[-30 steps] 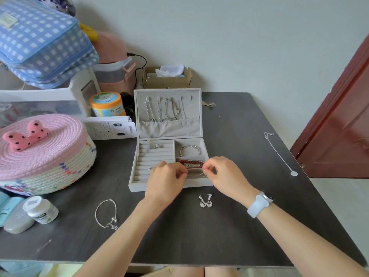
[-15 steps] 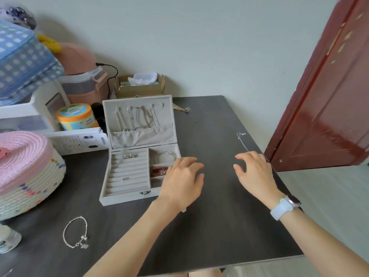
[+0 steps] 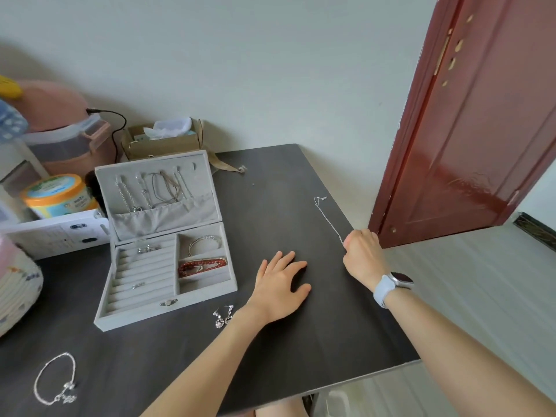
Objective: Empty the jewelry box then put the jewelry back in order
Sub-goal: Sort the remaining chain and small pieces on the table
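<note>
Fingers, right hand: curled, thin silver necklace pinched at its near end.
Fingers, left hand: spread flat on the table.
Necklace: laid toward 11 o'clock from the right hand.
Jewelry box: open, at 9 o'clock of the left hand.
Earrings: at 7 o'clock of the left hand.

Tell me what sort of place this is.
Probably a room in a home, at a dark table pushed against a plain wall. An open jewelry box, a tissue box and a red wooden door point to that.
</note>
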The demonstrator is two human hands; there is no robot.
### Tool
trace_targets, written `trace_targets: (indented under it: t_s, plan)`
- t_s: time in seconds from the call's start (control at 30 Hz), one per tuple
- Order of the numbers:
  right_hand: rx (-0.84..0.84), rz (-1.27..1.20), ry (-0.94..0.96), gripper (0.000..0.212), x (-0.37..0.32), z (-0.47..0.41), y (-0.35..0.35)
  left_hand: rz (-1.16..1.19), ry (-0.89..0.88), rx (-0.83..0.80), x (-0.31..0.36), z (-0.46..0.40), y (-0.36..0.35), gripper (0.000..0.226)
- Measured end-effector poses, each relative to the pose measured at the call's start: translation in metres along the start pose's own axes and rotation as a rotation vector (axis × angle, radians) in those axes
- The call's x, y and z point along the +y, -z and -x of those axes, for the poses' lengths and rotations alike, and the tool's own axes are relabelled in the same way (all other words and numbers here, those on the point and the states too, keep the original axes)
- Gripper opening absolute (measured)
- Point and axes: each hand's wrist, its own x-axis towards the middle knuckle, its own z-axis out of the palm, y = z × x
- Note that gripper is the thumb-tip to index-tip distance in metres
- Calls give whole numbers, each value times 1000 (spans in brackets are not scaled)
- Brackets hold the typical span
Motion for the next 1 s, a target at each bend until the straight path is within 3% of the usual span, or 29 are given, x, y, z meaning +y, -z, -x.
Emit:
trace_targets:
  t_s: [0.07, 0.17, 0.27, 0.43, 0.6, 0.77, 0.87, 1.0]
  plan:
    - [-73, -2, 24, 37, -2, 3, 5, 54, 10, 11, 1, 0, 2, 47]
    - [-126, -11, 84, 5, -2, 10, 9, 134, 19, 28, 0, -1, 3, 42]
    - [-129, 48, 126, 17, 1, 17, 6, 176, 16, 38, -1, 1, 3, 38]
    - [-121, 99, 167, 18, -3, 23, 6, 204, -2, 87, -4, 13, 1, 35]
    - [-229, -160, 250, 15, -11, 34, 23, 210, -23, 103, -7, 23, -2, 44]
    - [-231, -586, 375, 16, -45, 50, 82, 954, 50, 50, 4, 23, 33, 42]
    - [-161, -796, 391, 17, -57, 48, 111, 1178, -47, -64, 19, 20, 53, 46]
    - [-82, -894, 331, 17, -56, 29, 117, 1338, -113, -406, 43, 20, 59, 59]
